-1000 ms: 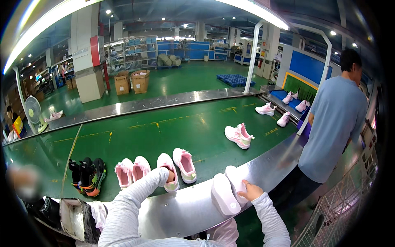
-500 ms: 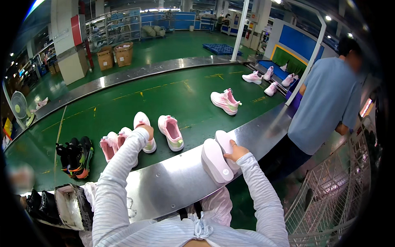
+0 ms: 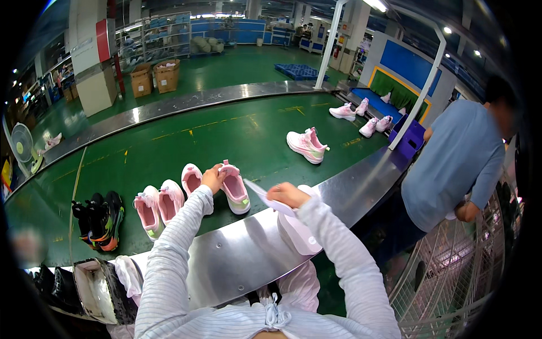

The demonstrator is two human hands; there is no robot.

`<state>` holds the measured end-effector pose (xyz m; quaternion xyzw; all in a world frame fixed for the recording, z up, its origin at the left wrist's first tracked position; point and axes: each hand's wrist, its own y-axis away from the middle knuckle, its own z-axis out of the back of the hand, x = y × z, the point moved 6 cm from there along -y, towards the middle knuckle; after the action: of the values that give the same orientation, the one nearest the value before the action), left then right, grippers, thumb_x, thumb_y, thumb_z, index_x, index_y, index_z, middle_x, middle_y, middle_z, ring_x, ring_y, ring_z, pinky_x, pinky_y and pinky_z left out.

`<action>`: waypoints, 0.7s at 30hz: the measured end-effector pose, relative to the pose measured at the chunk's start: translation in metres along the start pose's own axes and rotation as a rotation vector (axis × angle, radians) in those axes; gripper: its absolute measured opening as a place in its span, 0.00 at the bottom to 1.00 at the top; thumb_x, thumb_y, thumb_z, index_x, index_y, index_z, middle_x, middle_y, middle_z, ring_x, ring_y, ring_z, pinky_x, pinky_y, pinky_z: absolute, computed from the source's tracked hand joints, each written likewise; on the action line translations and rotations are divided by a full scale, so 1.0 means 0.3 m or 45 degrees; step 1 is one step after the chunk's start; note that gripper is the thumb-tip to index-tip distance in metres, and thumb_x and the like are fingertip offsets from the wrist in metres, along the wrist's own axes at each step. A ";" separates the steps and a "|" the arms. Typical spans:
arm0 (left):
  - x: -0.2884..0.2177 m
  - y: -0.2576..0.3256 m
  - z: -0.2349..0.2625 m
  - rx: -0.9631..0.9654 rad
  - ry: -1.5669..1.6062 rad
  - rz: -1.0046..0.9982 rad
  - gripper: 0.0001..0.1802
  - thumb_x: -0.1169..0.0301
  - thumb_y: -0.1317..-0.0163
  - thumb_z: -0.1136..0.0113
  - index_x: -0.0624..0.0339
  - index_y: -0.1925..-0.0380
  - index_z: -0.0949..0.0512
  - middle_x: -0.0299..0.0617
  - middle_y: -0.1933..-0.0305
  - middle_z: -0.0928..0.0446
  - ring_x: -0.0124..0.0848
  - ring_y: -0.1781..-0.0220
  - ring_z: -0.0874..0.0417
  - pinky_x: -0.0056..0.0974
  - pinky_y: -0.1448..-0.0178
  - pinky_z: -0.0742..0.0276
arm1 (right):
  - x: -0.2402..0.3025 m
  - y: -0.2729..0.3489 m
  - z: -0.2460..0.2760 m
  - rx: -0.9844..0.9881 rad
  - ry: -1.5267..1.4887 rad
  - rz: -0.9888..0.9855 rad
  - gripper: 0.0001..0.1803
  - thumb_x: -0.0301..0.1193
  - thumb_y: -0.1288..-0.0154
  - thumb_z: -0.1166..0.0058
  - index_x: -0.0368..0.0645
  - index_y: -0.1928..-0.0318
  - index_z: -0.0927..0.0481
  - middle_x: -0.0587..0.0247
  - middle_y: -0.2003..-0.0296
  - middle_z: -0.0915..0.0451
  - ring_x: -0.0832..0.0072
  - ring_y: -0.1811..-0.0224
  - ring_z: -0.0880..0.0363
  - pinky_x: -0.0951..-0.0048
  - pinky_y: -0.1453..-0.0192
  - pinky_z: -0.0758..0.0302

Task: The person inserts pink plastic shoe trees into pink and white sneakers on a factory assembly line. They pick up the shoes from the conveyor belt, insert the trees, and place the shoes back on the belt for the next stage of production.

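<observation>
A factory hall fills the frame: a wide green conveyor belt (image 3: 186,141) curves across the middle, edged by a steel rail (image 3: 248,254) that serves as the tabletop at the lower centre. Cardboard boxes (image 3: 153,76) stand in the upper left, and a fan (image 3: 23,144) sits at the far left edge.

The left hand (image 3: 213,179) reaches over the rail to the pink shoe (image 3: 235,189) at mid-frame, its fingers curled on the shoe's collar, seemingly to steady it or draw it closer. Its mate (image 3: 191,178) lies just beside it, toe pointing away. The right hand (image 3: 288,195) holds a thin white insole (image 3: 265,199) pinched between narrow fingers, the flat end aimed toward the shoe's opening, likely so it can slide in. A white shoe (image 3: 296,233) rests sole-up on the rail beneath that wrist, close at hand.

Another pink pair (image 3: 157,204) and a black pair (image 3: 101,218) sit further left on the belt. A third pink pair (image 3: 306,145) lies well apart, upper right of centre. A person in a blue shirt (image 3: 457,164) stands at the right by a wire cart (image 3: 451,282).
</observation>
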<state>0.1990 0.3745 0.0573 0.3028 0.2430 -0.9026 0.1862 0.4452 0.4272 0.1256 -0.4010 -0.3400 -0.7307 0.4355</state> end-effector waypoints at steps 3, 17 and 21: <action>0.013 -0.039 -0.021 0.033 0.103 0.096 0.17 0.64 0.45 0.48 0.60 0.58 0.26 0.51 0.63 0.23 0.40 0.62 0.21 0.37 0.57 0.27 | 0.041 -0.178 -0.040 0.223 0.611 0.608 0.08 0.28 0.51 0.47 0.45 0.67 0.22 0.64 0.74 0.21 0.73 0.73 0.24 0.75 0.69 0.29; 0.002 -0.029 -0.108 0.197 0.763 0.054 0.18 0.72 0.48 0.44 0.70 0.58 0.28 0.44 0.69 0.21 0.26 0.68 0.21 0.28 0.65 0.26 | -0.235 -0.632 -0.235 -0.957 -0.064 0.776 0.11 0.36 0.46 0.52 0.41 0.69 0.25 0.60 0.72 0.25 0.71 0.66 0.25 0.77 0.52 0.30; 0.129 0.023 -0.046 0.061 0.657 0.147 0.18 0.70 0.48 0.43 0.70 0.58 0.27 0.44 0.72 0.21 0.25 0.71 0.22 0.28 0.68 0.27 | -0.148 -0.655 -0.347 -0.611 0.492 0.025 0.11 0.34 0.46 0.53 0.41 0.66 0.25 0.58 0.67 0.27 0.69 0.63 0.26 0.75 0.51 0.31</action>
<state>0.1797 0.3692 0.0208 0.5407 0.2432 -0.7889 0.1621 0.2498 0.4318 0.0108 -0.3491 -0.0646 -0.8487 0.3919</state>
